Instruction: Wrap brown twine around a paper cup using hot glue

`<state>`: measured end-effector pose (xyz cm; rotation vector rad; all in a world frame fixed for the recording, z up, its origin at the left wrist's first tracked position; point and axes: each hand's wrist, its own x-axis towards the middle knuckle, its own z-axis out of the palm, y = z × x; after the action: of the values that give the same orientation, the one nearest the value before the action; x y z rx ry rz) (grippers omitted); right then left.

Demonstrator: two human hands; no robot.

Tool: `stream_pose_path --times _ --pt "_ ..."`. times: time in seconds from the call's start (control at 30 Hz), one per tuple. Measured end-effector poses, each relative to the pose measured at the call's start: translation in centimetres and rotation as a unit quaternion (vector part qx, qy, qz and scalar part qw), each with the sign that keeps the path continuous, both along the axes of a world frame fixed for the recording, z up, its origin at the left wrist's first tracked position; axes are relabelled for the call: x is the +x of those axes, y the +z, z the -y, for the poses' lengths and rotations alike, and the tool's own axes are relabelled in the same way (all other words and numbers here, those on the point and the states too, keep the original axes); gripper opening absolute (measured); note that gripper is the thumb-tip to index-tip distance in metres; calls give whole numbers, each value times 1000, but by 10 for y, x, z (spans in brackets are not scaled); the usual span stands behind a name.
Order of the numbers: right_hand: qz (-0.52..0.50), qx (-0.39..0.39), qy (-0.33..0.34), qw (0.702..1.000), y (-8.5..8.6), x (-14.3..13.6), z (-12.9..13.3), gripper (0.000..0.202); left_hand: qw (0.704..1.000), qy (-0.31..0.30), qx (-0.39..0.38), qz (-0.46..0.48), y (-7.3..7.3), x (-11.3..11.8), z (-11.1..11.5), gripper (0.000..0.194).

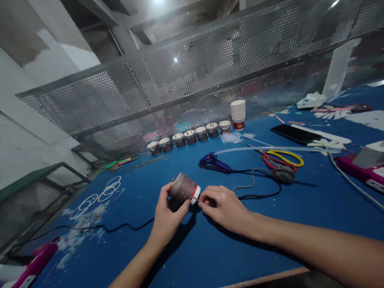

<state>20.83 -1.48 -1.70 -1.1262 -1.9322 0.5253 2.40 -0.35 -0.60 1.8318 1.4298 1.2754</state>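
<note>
My left hand (169, 212) is closed around a small paper cup (184, 187) that lies tilted on its side. Grey-brown yarn is wound round most of the cup, leaving a red band and a white end bare at the right. Close to that end, my right hand (220, 204) pinches the yarn strand between thumb and forefinger. From behind the right hand the grey strand (240, 187) runs to a yarn ball (283, 175). A blue glue gun (214, 162) rests on the table beyond my hands.
Several yarn-wrapped cups (190, 137) stand in a row by the perforated metal panel (192, 80), beside a stack of paper cups (238, 114). Yellow-and-red-handled scissors (286, 157) and a phone (295, 134) lie right. White rings (105, 193) lie left; a black cable (120, 229) crosses the blue table (240, 256).
</note>
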Motion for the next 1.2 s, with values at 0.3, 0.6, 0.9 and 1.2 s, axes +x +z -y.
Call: stream_pose_path --times 0.3,0.6,0.9,1.2 --pt "109 202 107 967 -3 8 1 16 1000 2 9 19 0 -2 -3 43" --pt "156 69 -155 973 20 66 -41 36 999 2 -1 53 3 -7 -9 50" --pt "93 -64 -137 984 -5 61 -99 31 999 -37 -31 24 2 5 -2 47" --pt "31 -80 -121 989 8 58 -72 18 999 -20 -37 7 2 0 -6 50"
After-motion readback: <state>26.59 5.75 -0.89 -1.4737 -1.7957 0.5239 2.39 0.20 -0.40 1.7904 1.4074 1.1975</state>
